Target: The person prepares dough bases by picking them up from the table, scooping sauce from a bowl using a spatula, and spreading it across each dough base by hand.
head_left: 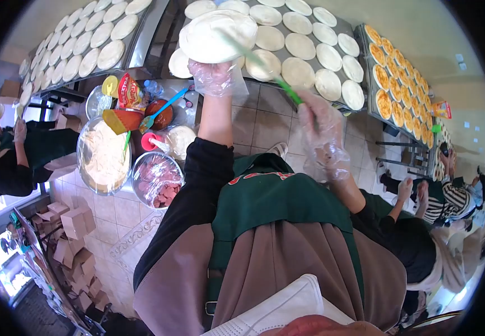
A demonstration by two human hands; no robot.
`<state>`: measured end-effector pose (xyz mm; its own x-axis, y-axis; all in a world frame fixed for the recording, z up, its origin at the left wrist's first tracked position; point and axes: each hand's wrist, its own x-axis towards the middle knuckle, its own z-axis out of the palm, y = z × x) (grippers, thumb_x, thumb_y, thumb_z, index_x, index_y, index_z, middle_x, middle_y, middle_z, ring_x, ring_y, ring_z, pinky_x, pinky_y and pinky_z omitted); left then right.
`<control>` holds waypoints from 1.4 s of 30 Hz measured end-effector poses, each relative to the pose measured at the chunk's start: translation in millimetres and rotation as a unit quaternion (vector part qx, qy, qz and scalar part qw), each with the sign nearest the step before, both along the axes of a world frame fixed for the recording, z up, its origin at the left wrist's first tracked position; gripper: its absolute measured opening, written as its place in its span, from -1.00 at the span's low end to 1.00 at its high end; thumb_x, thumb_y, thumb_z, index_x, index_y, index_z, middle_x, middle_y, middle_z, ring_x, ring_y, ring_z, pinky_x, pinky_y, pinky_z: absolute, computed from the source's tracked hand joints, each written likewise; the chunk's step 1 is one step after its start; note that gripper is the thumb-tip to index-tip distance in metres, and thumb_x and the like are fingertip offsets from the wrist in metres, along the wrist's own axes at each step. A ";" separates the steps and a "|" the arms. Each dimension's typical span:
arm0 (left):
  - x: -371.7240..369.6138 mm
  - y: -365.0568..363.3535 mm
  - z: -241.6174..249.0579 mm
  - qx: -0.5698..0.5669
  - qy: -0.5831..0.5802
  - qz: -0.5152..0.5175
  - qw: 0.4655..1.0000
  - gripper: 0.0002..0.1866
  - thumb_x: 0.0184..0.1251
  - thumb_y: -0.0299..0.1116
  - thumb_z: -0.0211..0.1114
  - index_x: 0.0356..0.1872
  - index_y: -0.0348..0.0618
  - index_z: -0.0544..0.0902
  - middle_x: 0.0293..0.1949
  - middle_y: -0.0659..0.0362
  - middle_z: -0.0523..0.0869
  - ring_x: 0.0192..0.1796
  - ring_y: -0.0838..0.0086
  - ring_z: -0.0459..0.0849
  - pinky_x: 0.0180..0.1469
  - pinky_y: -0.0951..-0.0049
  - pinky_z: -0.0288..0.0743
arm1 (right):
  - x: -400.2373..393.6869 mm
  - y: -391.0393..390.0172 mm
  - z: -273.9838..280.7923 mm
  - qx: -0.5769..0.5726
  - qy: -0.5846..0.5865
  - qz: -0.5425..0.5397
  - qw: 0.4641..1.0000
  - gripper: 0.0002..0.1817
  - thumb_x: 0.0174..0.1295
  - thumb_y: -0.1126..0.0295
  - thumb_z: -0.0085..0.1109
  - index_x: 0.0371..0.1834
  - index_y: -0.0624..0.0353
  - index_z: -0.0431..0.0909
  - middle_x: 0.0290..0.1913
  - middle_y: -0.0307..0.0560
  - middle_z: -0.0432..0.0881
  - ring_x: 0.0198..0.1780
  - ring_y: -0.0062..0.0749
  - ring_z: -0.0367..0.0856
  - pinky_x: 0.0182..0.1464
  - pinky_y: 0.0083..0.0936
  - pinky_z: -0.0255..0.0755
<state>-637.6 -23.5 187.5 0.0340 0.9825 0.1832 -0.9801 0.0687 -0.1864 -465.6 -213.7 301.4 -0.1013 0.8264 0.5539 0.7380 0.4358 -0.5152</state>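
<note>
Currently, left hand: our gloved left hand [217, 78] bears a pale dough round [217, 36] from below; the round hides most of the fingers, so we cannot tell how far open they are.
Right hand: our gloved right hand [321, 120] has its fingers closed around the green handle of a long tool [290, 92].
Tool head: we see the pale, motion-blurred end over the top of the dough round, but cannot tell whether it touches.
Dough round: we have it raised in front of us, above the near edge of the middle worktop [338, 31], where more pale rounds lie in rows.
Left worktop [141, 50]: we see further pale rounds.
Right side: we see rows of orange-topped rounds [382, 77].
Ingredients: to the left of our left forearm, we have a sauce bowl [170, 117] with a blue spatula [167, 106] in it, a red cup [150, 141], a yellow-and-red packet [130, 92], a large bowl [81, 168] of pale shreds and a film-covered bowl [182, 173] of pink chunks.
Others: we share the room with a person in a dark apron [41, 151] at far left and more people at right.
</note>
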 end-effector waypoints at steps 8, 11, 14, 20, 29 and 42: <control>70.9 -20.8 29.0 -0.043 0.198 0.060 0.977 -0.26 0.00 -0.14 0.57 0.18 -0.34 0.51 0.07 0.00 0.67 0.10 0.30 0.66 0.15 0.31 0.52 | 92.2 -7.7 22.6 -0.121 0.041 -0.202 0.971 -0.80 0.28 0.50 0.09 -0.06 0.18 0.60 -0.37 0.13 0.66 -0.34 -0.16 0.67 -0.24 -0.34 0.49; 107.9 -15.5 16.3 0.046 0.511 0.336 0.790 -0.33 0.06 -0.13 0.52 0.15 -0.33 0.54 0.05 -0.01 0.68 0.08 0.30 0.66 0.13 0.31 0.52 | 125.3 -6.7 20.6 -0.108 0.034 -0.197 0.974 -0.82 0.27 0.50 0.11 -0.10 0.19 0.62 -0.33 0.16 0.67 -0.33 -0.05 0.68 -0.26 -0.32 0.49; 141.5 -13.5 18.7 -0.030 0.319 0.129 0.938 -0.35 0.09 -0.13 0.49 0.14 -0.33 0.54 0.05 -0.02 0.68 0.08 0.28 0.66 0.13 0.30 0.53 | 154.3 -14.9 20.9 -0.134 -0.015 -0.200 0.970 -0.79 0.32 0.49 0.06 -0.03 0.23 0.59 -0.43 0.10 0.63 -0.39 -0.23 0.62 -0.26 -0.43 0.45; 218.7 10.5 6.0 0.140 0.641 0.399 0.641 -0.29 0.04 -0.53 0.44 0.28 -0.33 0.37 0.17 -0.04 0.57 0.15 0.24 0.62 0.15 0.19 0.61 | 217.9 -37.1 5.3 -0.183 0.056 -0.163 0.968 -0.80 0.25 0.54 0.09 -0.08 0.19 0.60 -0.33 0.16 0.67 -0.34 -0.01 0.67 -0.31 -0.28 0.45; 331.2 28.4 -38.3 0.047 0.353 0.035 0.934 -0.50 0.43 -0.22 0.01 0.32 -0.23 0.37 0.28 -0.03 0.48 0.30 0.11 0.49 0.22 0.04 0.53 | 316.4 -54.6 -19.7 -0.194 0.319 -0.233 0.898 -0.77 0.37 0.47 0.03 0.02 0.28 0.57 -0.46 -0.32 0.45 -0.45 -0.74 0.33 -0.40 -0.69 0.28; 510.5 148.2 -108.6 0.107 0.466 0.054 0.877 -0.38 -0.01 -0.49 0.45 0.16 -0.29 0.45 0.08 0.03 0.63 0.10 0.26 0.64 0.15 0.21 0.59 | 381.0 -4.0 -42.2 -0.216 0.475 -0.294 0.801 -0.70 0.43 0.40 -0.03 0.12 0.33 0.49 -0.44 -0.32 0.46 -0.51 -0.79 0.24 -0.48 -0.79 0.11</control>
